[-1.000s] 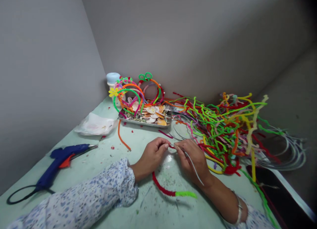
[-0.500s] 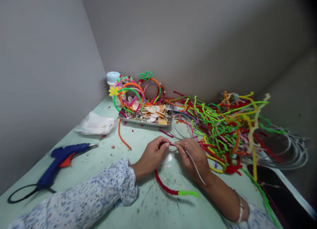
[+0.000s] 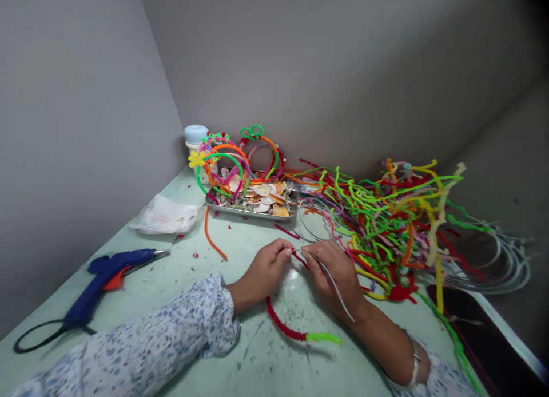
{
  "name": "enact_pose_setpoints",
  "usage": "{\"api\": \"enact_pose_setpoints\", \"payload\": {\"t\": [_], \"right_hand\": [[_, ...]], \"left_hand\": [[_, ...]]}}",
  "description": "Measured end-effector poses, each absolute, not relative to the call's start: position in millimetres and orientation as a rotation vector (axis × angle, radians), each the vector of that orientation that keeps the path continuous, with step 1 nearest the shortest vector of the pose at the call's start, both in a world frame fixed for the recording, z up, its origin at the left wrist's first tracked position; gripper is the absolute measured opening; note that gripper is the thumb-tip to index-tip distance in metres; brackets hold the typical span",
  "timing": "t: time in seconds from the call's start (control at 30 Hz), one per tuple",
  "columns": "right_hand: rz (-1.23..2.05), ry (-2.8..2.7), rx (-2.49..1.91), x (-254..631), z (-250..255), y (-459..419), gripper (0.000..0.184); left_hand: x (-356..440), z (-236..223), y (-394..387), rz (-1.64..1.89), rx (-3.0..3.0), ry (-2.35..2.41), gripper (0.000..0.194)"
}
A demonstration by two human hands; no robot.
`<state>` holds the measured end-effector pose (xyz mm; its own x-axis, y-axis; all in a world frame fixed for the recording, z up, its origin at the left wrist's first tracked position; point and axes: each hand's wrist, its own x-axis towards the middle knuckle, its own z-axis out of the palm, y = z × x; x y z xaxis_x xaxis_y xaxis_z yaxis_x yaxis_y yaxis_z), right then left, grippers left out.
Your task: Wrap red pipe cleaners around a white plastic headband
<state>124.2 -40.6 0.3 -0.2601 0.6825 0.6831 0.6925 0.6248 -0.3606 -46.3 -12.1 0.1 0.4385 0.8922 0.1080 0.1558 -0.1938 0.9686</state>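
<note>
My left hand and my right hand meet over the pale green table, fingers pinched together. Between them runs a red pipe cleaner that curls down under my left wrist and ends in a green tip. My left fingertips pinch its upper end. My right hand grips a thin white headband that trails along my right wrist, with the red pipe cleaner at its tip.
A big tangle of coloured pipe cleaners lies right of my hands, with bare white headbands beyond. A metal tray of shells holds finished wrapped headbands. A blue glue gun and a crumpled plastic bag lie left.
My hands stay together almost in place. The red pipe cleaner's free end with the green tip has shifted slightly on the table as my fingers work.
</note>
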Motion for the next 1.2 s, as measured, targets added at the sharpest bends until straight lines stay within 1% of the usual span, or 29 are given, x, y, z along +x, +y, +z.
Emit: {"api": "enact_pose_setpoints", "payload": {"t": [0.17, 0.37, 0.63, 0.9, 1.2], "right_hand": [[-0.008, -1.967, -1.092, 125.3, -1.3, -40.0, 0.010], [0.031, -1.942, -1.142, 125.0, -1.9, -39.9, 0.009], [0.048, -1.957, -1.149, 122.7, -1.9, -41.4, 0.010], [0.036, -1.949, -1.154, 123.8, -2.6, -41.1, 0.008], [0.046, -1.938, -1.194, 122.4, -2.2, -41.6, 0.010]], "left_hand": [[-45.9, 2.8, -12.1, 0.875, 1.614, 0.894, 0.019], [-44.6, 0.4, -13.4, 0.845, 1.556, 0.906, 0.008], [-43.8, -4.4, -13.6, 0.947, 1.754, 1.055, 0.013], [-42.8, -3.6, -14.8, 0.980, 1.768, 1.097, 0.005], [-43.7, 1.0, -16.4, 0.991, 1.837, 1.124, 0.005]]}}
